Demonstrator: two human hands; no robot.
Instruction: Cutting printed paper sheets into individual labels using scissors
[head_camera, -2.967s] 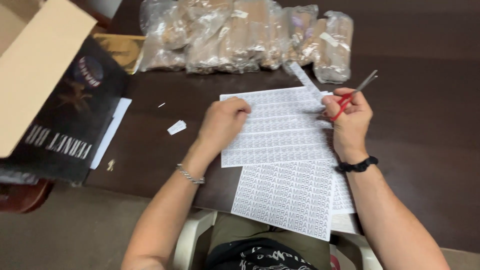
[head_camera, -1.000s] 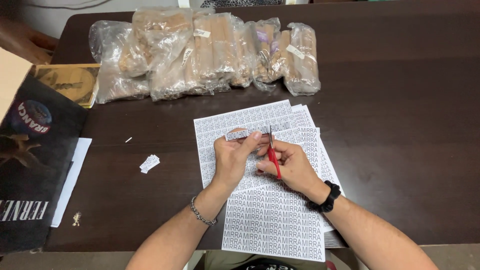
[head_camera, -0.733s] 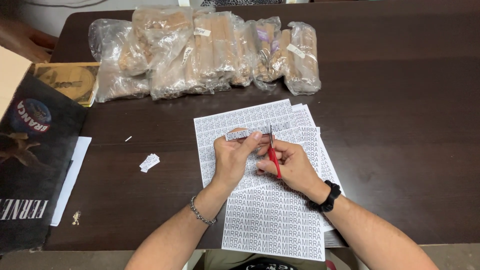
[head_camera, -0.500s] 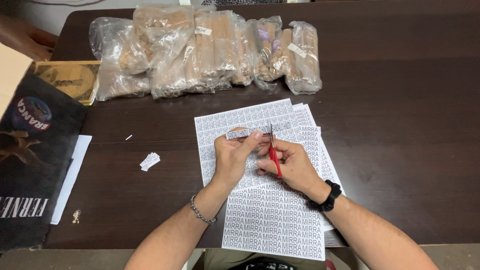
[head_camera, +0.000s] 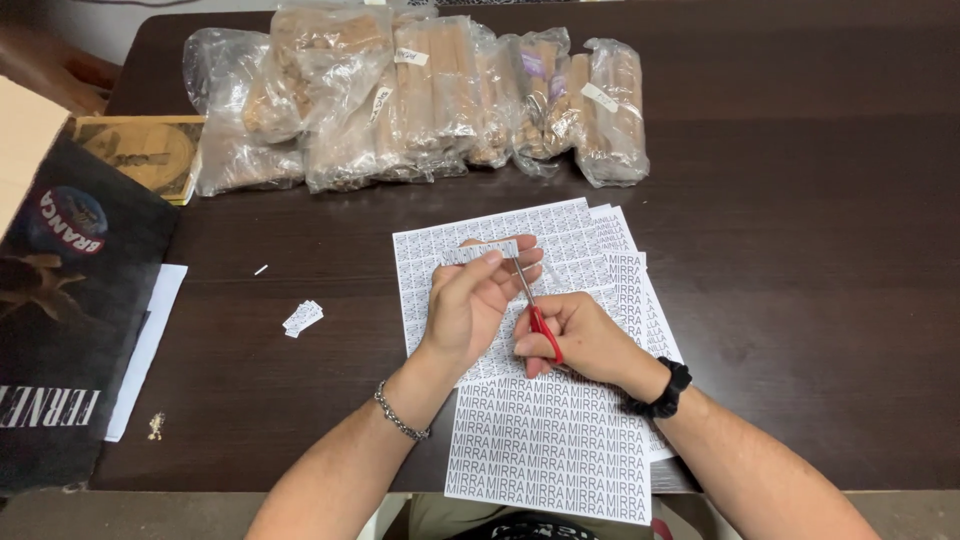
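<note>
At the far left a dark cardboard box (head_camera: 70, 330) lies on the dark wooden counter (head_camera: 800, 250), with a white sheet (head_camera: 145, 350) tucked under its edge. Next comes a small stack of cut paper slips (head_camera: 302, 317), lying apart from everything else. Along the back edge sits a row of clear plastic bags (head_camera: 420, 95) filled with tan bundles. Near the middle, the left hand (head_camera: 475, 300) has its fingers (head_camera: 500, 262) pinched shut on a narrow paper strip (head_camera: 483, 250), held just above the printed sheets (head_camera: 550, 400) that spread across the counter's front edge. Just to its right, the right hand (head_camera: 575, 335) is closed around the red handles of the scissors (head_camera: 535, 305), whose blades point up toward the strip; whether they touch it cannot be told. A black band circles the right wrist.
</note>
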